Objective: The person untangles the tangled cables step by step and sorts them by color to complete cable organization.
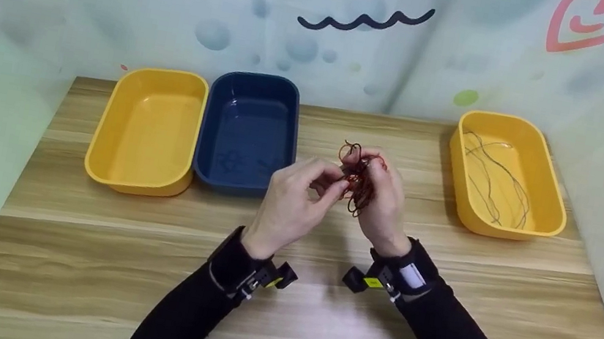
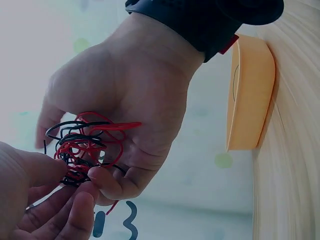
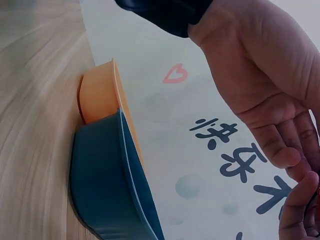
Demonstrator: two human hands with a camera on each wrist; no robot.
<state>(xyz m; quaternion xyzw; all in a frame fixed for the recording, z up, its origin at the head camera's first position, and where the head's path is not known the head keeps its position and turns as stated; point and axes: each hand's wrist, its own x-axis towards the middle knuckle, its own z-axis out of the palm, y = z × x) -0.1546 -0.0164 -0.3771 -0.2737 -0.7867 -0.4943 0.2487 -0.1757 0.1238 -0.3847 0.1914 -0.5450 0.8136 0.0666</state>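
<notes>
Head view — fingers [image 1: 330, 195] pinch tangled wires [image 1: 361, 189], details unclear.

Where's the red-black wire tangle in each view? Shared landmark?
Head: red-black wire tangle right of centre, between left hand and right hand.
Left wrist: left, just below mid-height.
Right wrist: only a sliver, low at right edge.
Landmark: wooden tabletop; bottom, right, left, respectively.
</notes>
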